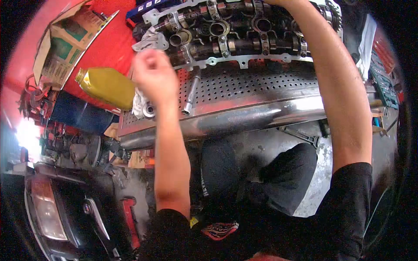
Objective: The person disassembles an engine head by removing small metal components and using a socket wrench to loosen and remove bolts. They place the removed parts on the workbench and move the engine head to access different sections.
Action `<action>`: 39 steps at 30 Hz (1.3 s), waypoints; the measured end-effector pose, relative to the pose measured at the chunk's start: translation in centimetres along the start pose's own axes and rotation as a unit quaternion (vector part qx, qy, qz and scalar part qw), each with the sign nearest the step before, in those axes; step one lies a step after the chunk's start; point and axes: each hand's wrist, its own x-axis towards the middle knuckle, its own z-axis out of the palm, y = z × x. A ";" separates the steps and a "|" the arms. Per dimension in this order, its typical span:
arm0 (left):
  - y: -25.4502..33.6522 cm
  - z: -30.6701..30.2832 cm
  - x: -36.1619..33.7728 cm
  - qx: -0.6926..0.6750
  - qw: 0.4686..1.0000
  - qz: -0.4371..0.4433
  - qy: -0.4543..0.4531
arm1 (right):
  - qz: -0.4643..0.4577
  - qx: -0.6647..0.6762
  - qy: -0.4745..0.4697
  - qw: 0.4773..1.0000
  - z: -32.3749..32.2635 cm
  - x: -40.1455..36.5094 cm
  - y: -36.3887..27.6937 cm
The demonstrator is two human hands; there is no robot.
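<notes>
A cylinder head [237,45] with two camshafts lies across the top of a perforated metal bench [244,82]. My left hand [156,80] is raised in front of its left end, smeared by motion, with the fingers seeming curled; what they hold, if anything, cannot be made out. Just behind that hand is a crumpled grey-white rag [150,40]. To its right, a long socket tool [191,93] rests on the bench. My right hand [283,1] reaches over the far side of the cylinder head, and the frame's top edge cuts off its fingers.
Left of my hand is a yellow-green bottle [106,88], uncapped, beside a cloth [138,104] and a metal ring [149,109]. Open cardboard boxes [72,37] stand at upper left. A teal tool case [385,89] sits at right. A car's headlight [48,209] shows at lower left.
</notes>
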 end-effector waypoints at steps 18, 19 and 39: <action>2.0 3.5 -2.4 0.222 0.971 0.038 -0.080 | -0.006 0.006 -0.033 0.999 -0.7 -0.5 -0.3; 2.3 3.4 -2.5 0.237 0.967 0.033 -0.090 | 0.008 0.018 -0.026 0.999 -0.9 -0.7 -0.6; 3.0 -3.8 -5.8 0.355 0.846 0.133 -0.374 | 0.041 0.041 -0.011 0.998 -1.3 -1.0 -1.1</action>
